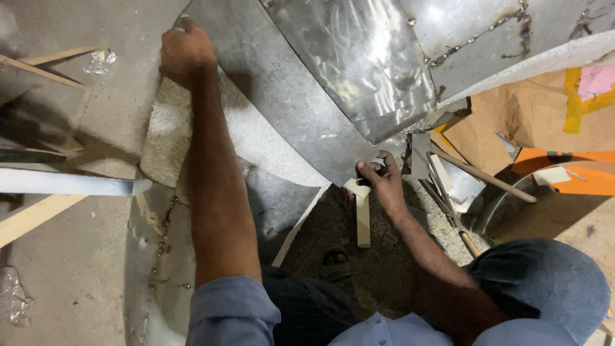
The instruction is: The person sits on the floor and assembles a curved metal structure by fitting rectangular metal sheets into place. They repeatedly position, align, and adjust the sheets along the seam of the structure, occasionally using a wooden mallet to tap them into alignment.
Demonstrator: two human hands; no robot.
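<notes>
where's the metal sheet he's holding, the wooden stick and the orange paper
metal sheet [288,109], head view, on its dull flat middle
wooden stick [487,176], head view, midway along its shaft
orange paper [592,182], head view, on its flat right part

A wooden stick [483,175] lies across metal offcuts [442,182] beside torn brown cardboard [506,122] and an orange sheet [589,179], while pale wooden strips [32,216] and crumpled foil [101,61] rest on the grey floor [70,275].

Dull grey metal sheet [282,96], brown cardboard [512,122], orange panel [576,173], blue sleeves [230,311]
</notes>
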